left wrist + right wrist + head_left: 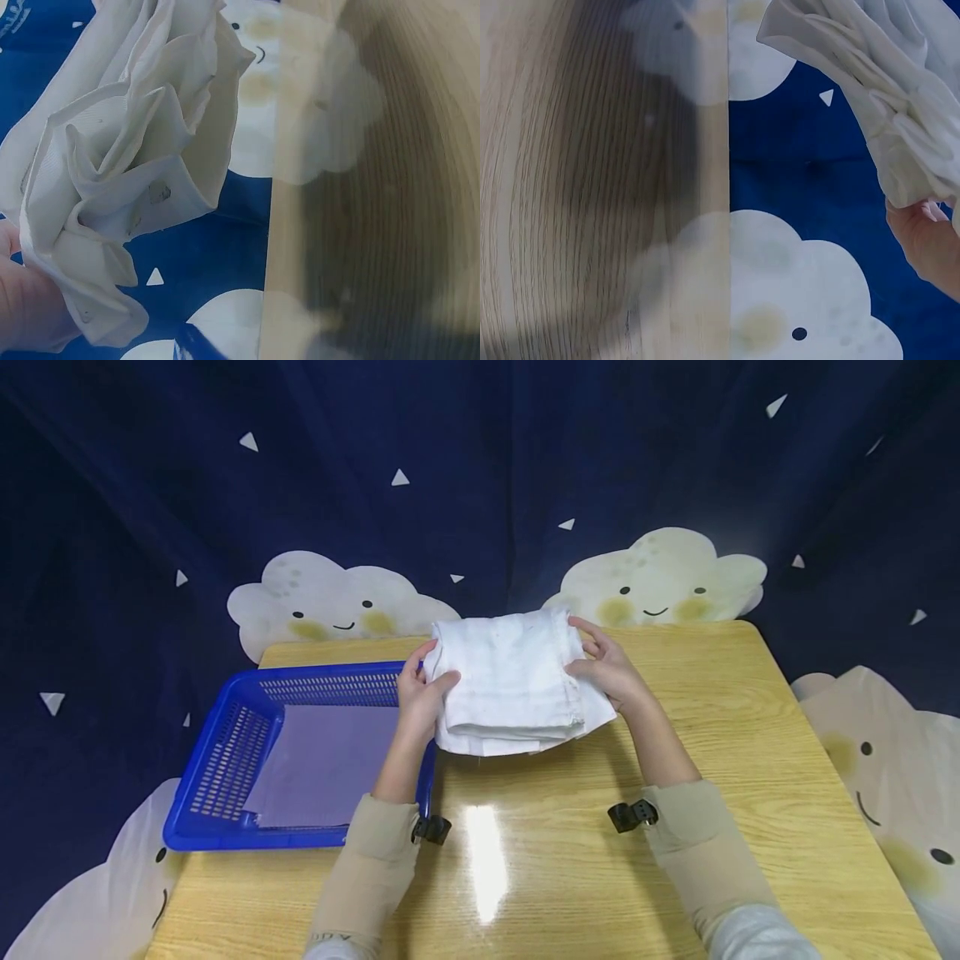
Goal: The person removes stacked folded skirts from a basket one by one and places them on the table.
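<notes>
A folded white cloth [510, 681] is held up above the far middle of the table, between both hands. My left hand [422, 697] grips its left edge, thumb on the near face and fingers behind. On the right edge, my right hand [611, 668] pinches the cloth the same way. The left wrist view shows the cloth [127, 165] in several loose, rumpled layers with a few dark smudges, and part of the left hand [30, 311] under it. In the right wrist view the right hand [930, 236] holds the layered cloth [885, 97] from below.
A blue plastic basket [255, 842] stands on the table's left side, with a flat pale purple sheet [326, 764] inside. The left forearm passes over its right end. The wooden table [750, 760] ends at a dark blue curtain [510, 468] printed with clouds and triangles.
</notes>
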The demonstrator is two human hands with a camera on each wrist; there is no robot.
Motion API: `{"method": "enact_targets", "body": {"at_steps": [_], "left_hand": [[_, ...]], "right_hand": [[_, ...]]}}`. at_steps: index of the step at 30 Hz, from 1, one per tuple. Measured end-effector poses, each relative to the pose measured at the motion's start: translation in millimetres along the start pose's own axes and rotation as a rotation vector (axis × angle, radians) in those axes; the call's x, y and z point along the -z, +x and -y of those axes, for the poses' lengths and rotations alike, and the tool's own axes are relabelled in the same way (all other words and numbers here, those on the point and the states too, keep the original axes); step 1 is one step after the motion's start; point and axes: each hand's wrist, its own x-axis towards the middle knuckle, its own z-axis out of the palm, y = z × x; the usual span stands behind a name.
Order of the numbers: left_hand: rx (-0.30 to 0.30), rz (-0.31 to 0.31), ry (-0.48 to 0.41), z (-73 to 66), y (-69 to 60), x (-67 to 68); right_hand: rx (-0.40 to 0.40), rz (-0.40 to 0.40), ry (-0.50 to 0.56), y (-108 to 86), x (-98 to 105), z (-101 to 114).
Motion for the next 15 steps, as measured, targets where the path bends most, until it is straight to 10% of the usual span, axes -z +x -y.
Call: {"method": "enact_targets", "body": {"at_steps": [15], "left_hand": [[-0.039, 0.036, 0.046, 9.0, 20.2, -16.5]], "right_hand": [[-0.019, -0.044, -0.032, 10.4, 17, -4]]}}
